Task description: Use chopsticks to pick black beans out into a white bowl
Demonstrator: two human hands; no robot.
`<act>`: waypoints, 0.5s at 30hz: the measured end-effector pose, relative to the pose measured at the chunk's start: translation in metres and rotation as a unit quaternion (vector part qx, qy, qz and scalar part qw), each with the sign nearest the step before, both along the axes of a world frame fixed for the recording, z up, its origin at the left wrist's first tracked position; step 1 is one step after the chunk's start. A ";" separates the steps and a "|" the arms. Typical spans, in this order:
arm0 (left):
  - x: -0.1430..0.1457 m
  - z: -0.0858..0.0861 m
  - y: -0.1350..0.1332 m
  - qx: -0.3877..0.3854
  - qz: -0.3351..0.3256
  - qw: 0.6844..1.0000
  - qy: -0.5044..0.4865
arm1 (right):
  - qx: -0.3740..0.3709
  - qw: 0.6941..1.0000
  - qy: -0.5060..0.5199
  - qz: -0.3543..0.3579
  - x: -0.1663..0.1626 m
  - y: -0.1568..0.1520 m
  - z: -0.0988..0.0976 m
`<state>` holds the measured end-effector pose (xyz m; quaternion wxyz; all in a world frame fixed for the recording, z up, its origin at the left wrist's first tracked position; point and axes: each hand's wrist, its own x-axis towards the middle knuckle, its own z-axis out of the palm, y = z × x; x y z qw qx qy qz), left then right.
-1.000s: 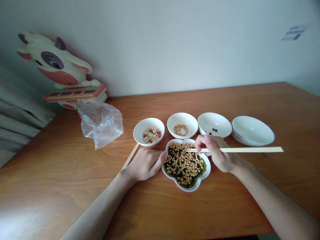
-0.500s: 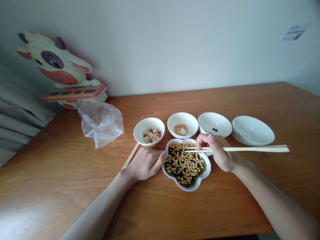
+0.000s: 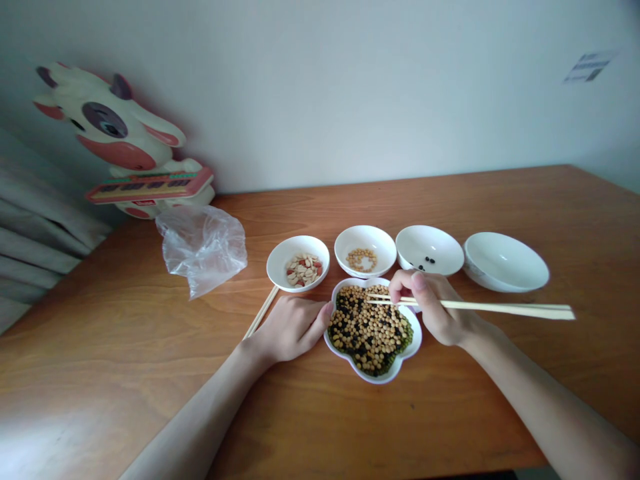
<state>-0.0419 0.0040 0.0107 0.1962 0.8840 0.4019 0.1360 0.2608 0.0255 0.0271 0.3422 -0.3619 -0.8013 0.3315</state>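
A white flower-shaped dish (image 3: 400,363) full of mixed yellow, black and green beans sits at the table's near middle. My right hand (image 3: 436,308) is closed round a pair of wooden chopsticks (image 3: 500,307), whose tips reach left over the beans. My left hand (image 3: 290,328) rests on the table with its fingers together, the fingertips against the dish's left rim. Behind the dish stand a bowl of peanuts (image 3: 298,263), a bowl of yellow beans (image 3: 365,250), a bowl with a few black beans (image 3: 429,249) and an empty bowl (image 3: 505,261).
A crumpled clear plastic bag (image 3: 203,247) lies at the left. Behind it a cow-shaped toy (image 3: 117,143) leans on the wall. A second pair of chopsticks (image 3: 261,312) lies by my left hand. The wooden table (image 3: 150,360) extends on both sides.
The chopsticks' far end has dipped a little and the tips have shifted slightly left over the beans. My left hand has not moved.
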 end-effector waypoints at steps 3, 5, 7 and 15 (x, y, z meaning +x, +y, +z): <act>0.000 0.000 0.000 0.000 -0.004 1.000 -0.001 | 0.001 1.000 -0.003 -0.001 0.000 0.000 -0.001; 0.000 0.000 0.000 0.000 -0.003 1.000 -0.001 | 0.007 1.000 -0.006 0.001 0.001 0.000 -0.001; 0.000 0.000 0.001 0.002 -0.002 1.000 0.001 | 0.012 1.000 -0.006 0.002 0.001 0.001 -0.001; 0.000 0.000 0.000 -0.004 -0.002 1.000 -0.001 | 0.007 1.000 0.005 0.001 0.000 0.001 -0.002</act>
